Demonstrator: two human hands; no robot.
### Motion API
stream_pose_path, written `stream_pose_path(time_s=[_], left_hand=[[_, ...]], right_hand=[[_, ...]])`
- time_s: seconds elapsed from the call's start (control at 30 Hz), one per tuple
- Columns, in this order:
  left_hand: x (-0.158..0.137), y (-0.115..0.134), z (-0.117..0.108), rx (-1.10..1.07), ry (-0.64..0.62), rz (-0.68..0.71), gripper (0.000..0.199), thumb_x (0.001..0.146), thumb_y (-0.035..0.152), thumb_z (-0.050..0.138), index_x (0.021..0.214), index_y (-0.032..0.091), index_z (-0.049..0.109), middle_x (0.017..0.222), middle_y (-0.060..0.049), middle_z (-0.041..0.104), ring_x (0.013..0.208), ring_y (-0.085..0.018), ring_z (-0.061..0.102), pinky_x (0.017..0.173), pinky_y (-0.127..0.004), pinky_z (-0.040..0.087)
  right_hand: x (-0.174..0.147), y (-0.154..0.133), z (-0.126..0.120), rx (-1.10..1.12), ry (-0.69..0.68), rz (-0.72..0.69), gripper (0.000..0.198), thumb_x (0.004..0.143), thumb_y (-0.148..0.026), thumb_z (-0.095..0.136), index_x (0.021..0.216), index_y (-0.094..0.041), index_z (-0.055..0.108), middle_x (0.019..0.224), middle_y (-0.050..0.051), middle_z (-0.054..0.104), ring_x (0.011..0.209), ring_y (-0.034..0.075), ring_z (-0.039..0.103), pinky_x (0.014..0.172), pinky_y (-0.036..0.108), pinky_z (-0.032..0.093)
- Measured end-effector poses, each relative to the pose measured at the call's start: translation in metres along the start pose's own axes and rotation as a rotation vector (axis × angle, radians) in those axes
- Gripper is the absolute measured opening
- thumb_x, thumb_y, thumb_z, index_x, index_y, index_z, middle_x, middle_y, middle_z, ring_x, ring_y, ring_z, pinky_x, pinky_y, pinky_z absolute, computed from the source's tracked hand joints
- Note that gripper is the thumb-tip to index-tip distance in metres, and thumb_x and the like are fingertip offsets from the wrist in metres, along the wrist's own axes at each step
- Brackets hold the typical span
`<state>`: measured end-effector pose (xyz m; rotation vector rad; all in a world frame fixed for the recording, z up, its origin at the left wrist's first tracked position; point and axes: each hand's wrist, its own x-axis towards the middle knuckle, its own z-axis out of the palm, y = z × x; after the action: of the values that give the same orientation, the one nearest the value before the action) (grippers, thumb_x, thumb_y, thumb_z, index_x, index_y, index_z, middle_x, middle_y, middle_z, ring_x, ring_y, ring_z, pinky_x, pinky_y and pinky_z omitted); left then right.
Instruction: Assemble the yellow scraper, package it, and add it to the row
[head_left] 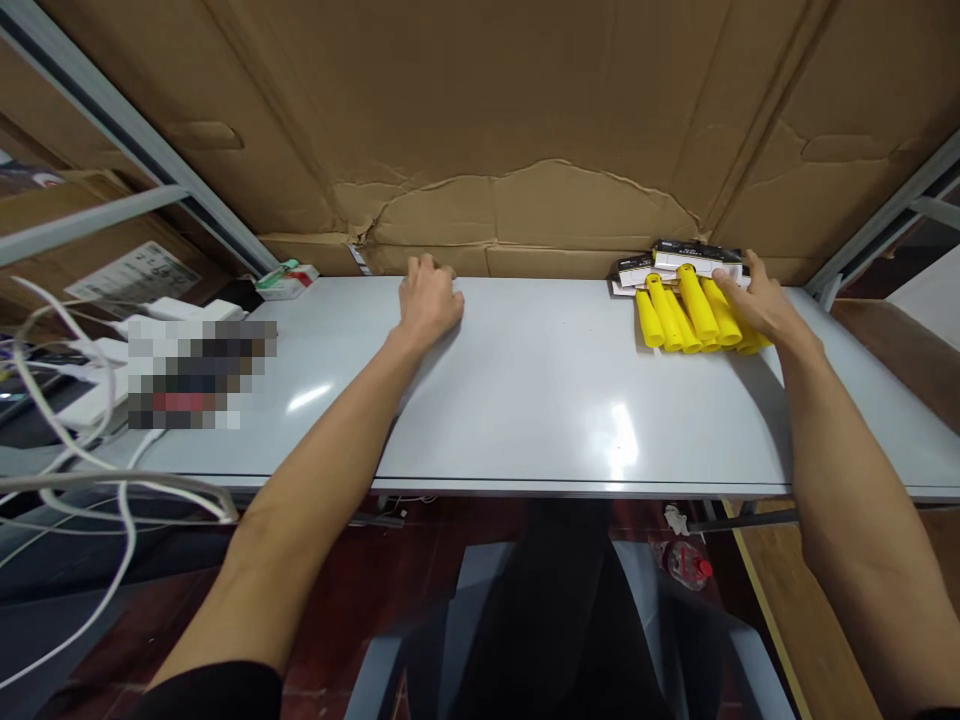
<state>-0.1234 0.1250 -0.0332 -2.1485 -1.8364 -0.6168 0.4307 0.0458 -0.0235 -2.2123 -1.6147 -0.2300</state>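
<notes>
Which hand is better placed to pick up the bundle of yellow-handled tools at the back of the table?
The right hand: it already rests on the bundle of yellow plastic-handled tools by the cardboard wall. The left hand lies curled on the bare grey tabletop, well apart from them.

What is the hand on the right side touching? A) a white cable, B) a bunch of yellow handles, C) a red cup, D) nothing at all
B: the right hand lies on the bunch of yellow handles at the back of the grey table, while the left hand rests curled on the bare tabletop.
</notes>
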Motion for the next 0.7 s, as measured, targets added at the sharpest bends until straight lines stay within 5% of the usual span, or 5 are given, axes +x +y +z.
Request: stream_pose_path(time_s=[0.1,0.23,0.4,0.6,0.7], left_hand=[[-0.007,0.026,0.001,-0.084,0.025,0.149,0.038,0.096,0.026,0.058,0.128,0.016,0.075,0.145,-0.021,0.063,0.14,-0.041,0.053,0.113,-0.057,0.052],[-0.015,0.05,0.008,-0.176,0.018,0.353,0.034,0.1,0.025,0.056,0.125,0.015,0.076,0.14,-0.019,0.065,0.136,-0.038,0.056,0.109,-0.054,0.054],[-0.021,0.064,0.018,-0.238,0.018,0.447,0.026,0.1,0.02,0.056,0.112,0.016,0.079,0.127,-0.016,0.072,0.123,-0.034,0.063,0.098,-0.048,0.055],[-0.022,0.062,0.023,-0.287,0.022,0.418,0.025,0.1,0.017,0.056,0.109,0.017,0.079,0.12,-0.014,0.075,0.12,-0.031,0.066,0.094,-0.044,0.054],[-0.021,0.062,0.022,-0.307,0.013,0.409,0.025,0.098,0.016,0.057,0.108,0.018,0.08,0.116,-0.013,0.077,0.116,-0.03,0.068,0.093,-0.043,0.054]], right_hand=[[-0.001,-0.006,-0.002,0.059,0.054,0.108,0.086,0.108,-0.073,0.047,0.172,-0.016,0.043,0.146,0.032,0.063,0.119,0.029,0.064,0.093,0.04,0.043],[-0.002,-0.02,-0.011,0.101,0.338,0.157,0.049,0.114,-0.039,0.043,0.153,-0.015,0.06,0.148,0.025,0.062,0.129,0.026,0.061,0.105,0.038,0.041],[-0.005,-0.033,-0.014,0.244,0.54,-0.012,0.042,0.111,-0.031,0.041,0.136,-0.015,0.071,0.109,0.014,0.08,0.088,0.02,0.069,0.086,0.032,0.046],[-0.008,-0.019,-0.013,0.086,0.352,0.301,0.052,0.107,-0.035,0.039,0.142,-0.013,0.07,0.13,0.032,0.073,0.12,0.036,0.067,0.094,0.051,0.039],[-0.009,-0.013,-0.012,0.044,0.178,0.313,0.062,0.107,-0.046,0.043,0.151,-0.008,0.064,0.136,0.037,0.069,0.123,0.038,0.064,0.091,0.051,0.038]])
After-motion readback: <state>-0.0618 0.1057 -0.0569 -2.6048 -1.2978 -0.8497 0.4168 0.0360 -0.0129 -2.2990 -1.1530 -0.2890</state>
